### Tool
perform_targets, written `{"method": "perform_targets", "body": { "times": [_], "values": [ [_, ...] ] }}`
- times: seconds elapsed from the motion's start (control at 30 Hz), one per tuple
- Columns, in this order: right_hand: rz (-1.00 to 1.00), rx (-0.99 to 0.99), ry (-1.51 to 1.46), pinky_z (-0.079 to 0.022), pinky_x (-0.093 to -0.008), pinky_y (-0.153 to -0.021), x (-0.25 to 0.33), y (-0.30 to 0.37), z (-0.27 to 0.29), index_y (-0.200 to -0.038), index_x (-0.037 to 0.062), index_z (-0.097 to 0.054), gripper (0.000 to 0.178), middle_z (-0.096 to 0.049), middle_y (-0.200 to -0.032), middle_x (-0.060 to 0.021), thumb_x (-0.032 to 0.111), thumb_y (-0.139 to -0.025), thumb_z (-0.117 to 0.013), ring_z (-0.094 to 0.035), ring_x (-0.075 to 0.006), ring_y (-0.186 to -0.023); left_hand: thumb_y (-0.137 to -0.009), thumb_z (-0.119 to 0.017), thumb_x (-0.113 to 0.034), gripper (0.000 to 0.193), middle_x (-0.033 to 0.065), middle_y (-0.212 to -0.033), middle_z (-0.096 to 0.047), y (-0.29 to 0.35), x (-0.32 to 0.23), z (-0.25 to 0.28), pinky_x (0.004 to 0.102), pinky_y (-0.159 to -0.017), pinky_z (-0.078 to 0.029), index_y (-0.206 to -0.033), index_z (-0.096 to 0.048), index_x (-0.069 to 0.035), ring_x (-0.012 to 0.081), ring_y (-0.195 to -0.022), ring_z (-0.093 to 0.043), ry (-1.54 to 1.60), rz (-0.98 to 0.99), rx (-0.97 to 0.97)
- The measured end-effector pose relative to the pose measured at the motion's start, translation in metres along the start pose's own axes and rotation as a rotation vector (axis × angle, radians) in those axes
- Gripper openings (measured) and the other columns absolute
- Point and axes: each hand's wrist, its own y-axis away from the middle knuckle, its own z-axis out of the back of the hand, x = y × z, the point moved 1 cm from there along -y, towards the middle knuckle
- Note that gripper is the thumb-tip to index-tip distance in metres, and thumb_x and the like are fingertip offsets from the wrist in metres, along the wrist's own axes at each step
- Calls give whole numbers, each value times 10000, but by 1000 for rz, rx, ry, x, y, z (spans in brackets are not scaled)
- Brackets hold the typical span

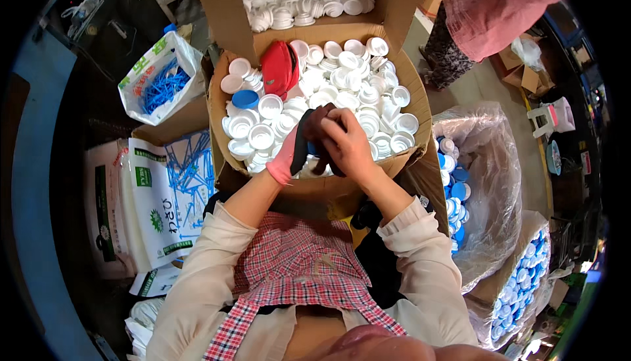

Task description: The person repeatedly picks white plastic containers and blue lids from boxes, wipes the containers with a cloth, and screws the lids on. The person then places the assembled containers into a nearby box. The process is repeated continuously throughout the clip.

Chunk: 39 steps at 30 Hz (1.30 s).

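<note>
My left hand (301, 144) wears a glove with a pink cuff and a black part. Its fingers are covered by dark brown fabric (320, 122) and by my other hand, so I cannot make out their pose. My bare right hand (350, 143) meets it, thumb and fingers bent and pinching the brown fabric, which looks like a glove's fingers. A sliver of blue shows between the hands, too small to name. Both hands are above an open cardboard box (420, 121) heaped with white plastic caps (342, 78). One blue cap (245, 99) and a red zipped pouch (280, 70) lie on the heap.
Another carton (223, 6) of white caps stands behind. At left are a white bag (190, 59) of blue plastic strips and a box with more strips (190, 160). Clear plastic bags (490, 164) with blue and white caps stand at right. A person in pink (493, 9) is far right.
</note>
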Motion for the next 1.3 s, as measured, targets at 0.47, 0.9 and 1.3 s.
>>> {"method": "perform_targets", "body": {
  "times": [0.47, 0.9, 1.3],
  "values": [
    [-841, 329, -869, -448, -257, -740, -44, 14, 22, -1074, 31, -606, 296, -587, -983, -32, 151, -822, -707, -540, -117, -845, -848, -582, -432, 546, 156, -1248, -555, -45, 14, 185, 468, -919, -434, -1249, -509, -69, 349, -1132, -528, -1533, 281, -753],
    [-422, 104, -528, -426, -315, -858, -33, 14, 5, -1165, 7, -534, 406, -491, -1095, -93, 78, -797, -689, -507, -214, -1008, -788, -619, -208, 318, 155, -978, -639, -46, 20, 197, 355, -801, -493, -1046, -616, -23, 275, -906, -625, -826, 90, -620],
    [-51, 140, -76, -488, -380, -752, 6, 24, -19, -1112, 44, -561, 397, -490, -1026, -159, -42, -731, -634, -563, -347, -882, -963, -492, -336, 492, 257, -1283, -495, -9, -7, 26, 507, -991, -412, -1361, -394, -64, 418, -1193, -486, 950, 25, -42]
  ]
}}
